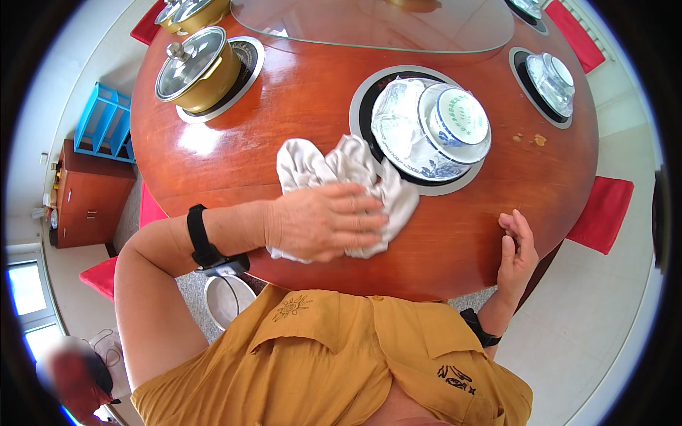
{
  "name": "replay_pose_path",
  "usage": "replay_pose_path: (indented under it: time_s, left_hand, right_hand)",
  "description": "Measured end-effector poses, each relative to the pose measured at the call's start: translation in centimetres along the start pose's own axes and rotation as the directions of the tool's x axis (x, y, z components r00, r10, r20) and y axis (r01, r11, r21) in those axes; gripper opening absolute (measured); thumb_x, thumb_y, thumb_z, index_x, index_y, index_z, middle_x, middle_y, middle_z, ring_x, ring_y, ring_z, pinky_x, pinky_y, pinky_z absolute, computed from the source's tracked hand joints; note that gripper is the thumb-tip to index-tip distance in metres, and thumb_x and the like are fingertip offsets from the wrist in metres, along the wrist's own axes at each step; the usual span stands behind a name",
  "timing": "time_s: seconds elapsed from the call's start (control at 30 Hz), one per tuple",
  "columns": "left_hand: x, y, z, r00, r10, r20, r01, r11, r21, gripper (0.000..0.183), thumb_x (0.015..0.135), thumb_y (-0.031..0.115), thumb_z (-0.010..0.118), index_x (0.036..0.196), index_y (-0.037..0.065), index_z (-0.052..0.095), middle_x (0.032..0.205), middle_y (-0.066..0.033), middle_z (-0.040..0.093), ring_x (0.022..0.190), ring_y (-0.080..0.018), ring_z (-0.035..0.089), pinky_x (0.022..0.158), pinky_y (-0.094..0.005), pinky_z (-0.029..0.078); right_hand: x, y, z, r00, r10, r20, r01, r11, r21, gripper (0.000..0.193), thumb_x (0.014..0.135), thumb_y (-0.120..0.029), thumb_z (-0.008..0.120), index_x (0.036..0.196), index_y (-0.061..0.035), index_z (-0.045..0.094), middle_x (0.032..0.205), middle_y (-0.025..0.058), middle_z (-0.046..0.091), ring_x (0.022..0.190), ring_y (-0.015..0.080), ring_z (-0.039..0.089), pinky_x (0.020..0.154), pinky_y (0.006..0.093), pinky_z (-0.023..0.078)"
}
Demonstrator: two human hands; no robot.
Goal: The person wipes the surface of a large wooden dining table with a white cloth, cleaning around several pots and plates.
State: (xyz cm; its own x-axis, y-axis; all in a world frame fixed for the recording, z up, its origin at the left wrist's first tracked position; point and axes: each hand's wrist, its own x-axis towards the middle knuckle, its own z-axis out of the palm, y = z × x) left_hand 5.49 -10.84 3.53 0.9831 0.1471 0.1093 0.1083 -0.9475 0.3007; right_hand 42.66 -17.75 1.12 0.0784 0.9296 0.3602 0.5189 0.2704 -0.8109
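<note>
Gold-coloured pot with glass lid sits on a round mat, upper left of the frame. Bare red-brown table below it shows no debris I can make out; glare there, so can't tell if it's been wiped.

Grey-white cloth is bunched on the table, centre of frame, upper right part at the rim of the large mat. Left hand lies palm down on it, fingers nearly straight, slightly apart. No pinch visible; underside hidden.

Film-wrapped dish stack sits on that large mat, right of centre. Wrap is on, so my read: setting not opened, only the surface is being wiped.

Right hand is at the table edge, right of frame: fingers loosely curled, thumb apart, nothing visible in it.

Tan scraps lie upper right, between the two wrapped stacks, the far one on its own mat. Cloth is well apart from them.

Status: wiping looks partway; right side is clearly left to do.
</note>
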Motion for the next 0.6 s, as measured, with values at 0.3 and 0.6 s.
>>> replay_pose_path:
  time_s: [0.3,0.6]
  left_hand:
    - [-3.6,-0.6,-0.2,0.980,-0.193,-0.042,0.193,0.981,-0.002,0.049,0.085,0.031,0.051,0.129,0.010,0.054,0.143,-0.0143,0.043,0.135,-0.0306,0.037,0.114,-0.0510,0.020]
    - [-11.0,-5.5,-2.7,0.710,-0.636,-0.302,0.704,0.649,0.287,0.049,0.082,0.024,0.055,0.127,0.006,0.052,0.136,-0.0153,0.047,0.128,-0.0337,0.041,0.107,-0.0484,0.030]
  right_hand:
    - [-0.1,-0.1,-0.4,0.999,0.002,0.048,0.001,0.998,-0.066,0.035,0.091,-0.005,0.054,0.125,0.0032,0.054,0.108,0.0154,0.067,0.100,0.0219,0.064,0.089,0.0303,0.048]
    - [-0.2,0.2,-0.4,1.000,0.002,0.025,-0.001,0.999,-0.048,0.035,0.091,-0.006,0.055,0.125,0.0031,0.055,0.109,0.0153,0.067,0.100,0.0219,0.064,0.089,0.0304,0.048]
